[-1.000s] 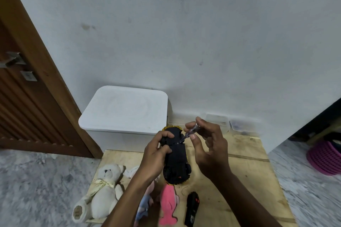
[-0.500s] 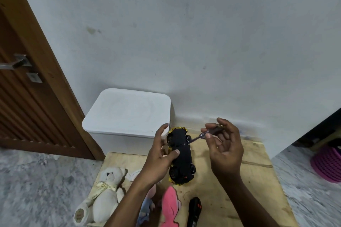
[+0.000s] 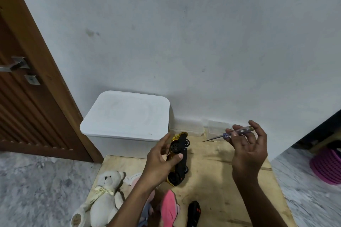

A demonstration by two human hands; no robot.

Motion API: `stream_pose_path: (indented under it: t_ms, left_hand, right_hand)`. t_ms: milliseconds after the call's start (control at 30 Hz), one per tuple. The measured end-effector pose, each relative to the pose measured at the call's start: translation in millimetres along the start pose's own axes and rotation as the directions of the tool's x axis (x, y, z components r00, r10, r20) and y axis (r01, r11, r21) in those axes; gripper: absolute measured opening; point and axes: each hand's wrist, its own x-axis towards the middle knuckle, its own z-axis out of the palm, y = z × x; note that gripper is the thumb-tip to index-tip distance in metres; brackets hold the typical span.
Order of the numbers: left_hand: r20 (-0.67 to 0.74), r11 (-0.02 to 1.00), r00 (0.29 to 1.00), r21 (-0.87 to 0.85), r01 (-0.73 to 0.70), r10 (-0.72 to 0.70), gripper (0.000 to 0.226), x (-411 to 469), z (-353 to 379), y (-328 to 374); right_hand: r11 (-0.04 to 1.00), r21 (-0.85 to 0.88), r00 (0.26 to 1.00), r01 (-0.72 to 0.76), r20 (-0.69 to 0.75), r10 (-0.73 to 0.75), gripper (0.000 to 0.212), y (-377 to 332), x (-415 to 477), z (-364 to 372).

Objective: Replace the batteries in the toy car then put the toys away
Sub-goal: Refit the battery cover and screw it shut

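My left hand (image 3: 160, 160) grips a gold toy car (image 3: 180, 158) above the wooden board (image 3: 221, 180), tilted on its side so the black underside and wheels face right. My right hand (image 3: 247, 145) pinches a thin screwdriver (image 3: 228, 134) with a clear handle, its tip pointing left and well apart from the car. A black remote control (image 3: 193, 212) lies on the board near the bottom edge. A white teddy bear (image 3: 103, 199) and a pink plush toy (image 3: 168, 210) lie at the board's near left.
A white lidded storage bin (image 3: 127, 116) stands against the wall behind the board. Two clear plastic containers (image 3: 215, 129) sit at the wall's base. A brown wooden door (image 3: 27, 107) is on the left, a purple basket (image 3: 326, 166) on the right.
My right hand has pulled the screwdriver away from the car's underside, up and to the right. My left hand has tipped the car onto its side.
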Motion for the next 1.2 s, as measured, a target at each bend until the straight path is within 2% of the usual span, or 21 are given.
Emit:
stream_pose_path:
  t_ms: [200,500,633,800,967,1200]
  left_hand:
    - [-0.007,0.999,0.999,0.021,-0.031,0.031,0.068,0,-2,-9]
    - [0.001,0.999,1.000,0.038,-0.002,0.002,0.068,0,-1,-10]
    - [0.024,0.998,0.999,0.049,0.037,-0.038,0.061,4,0,-7]
    - [-0.003,0.998,0.998,0.019,0.062,-0.062,0.073,8,5,-10]
    - [0.008,0.997,0.997,-0.007,0.082,-0.082,0.070,14,22,-16]
    - [0.036,0.988,0.988,0.035,0.152,-0.153,0.081,45,53,-27]
  right_hand:
    - [0.995,0.058,0.995,-0.076,-0.058,0.079,0.047,6,8,-10]
    - [0.994,0.046,0.994,-0.099,-0.037,0.101,0.047,8,10,-8]
    - [0.995,0.030,0.995,-0.097,-0.024,0.098,0.047,9,10,-8]
    - [0.990,0.023,0.991,-0.137,-0.004,0.137,0.051,11,9,-7]
    - [0.987,-0.003,0.987,-0.162,-0.004,0.162,0.051,11,11,-5]
    - [0.978,-0.129,0.984,-0.163,0.045,0.170,0.055,24,30,-8]
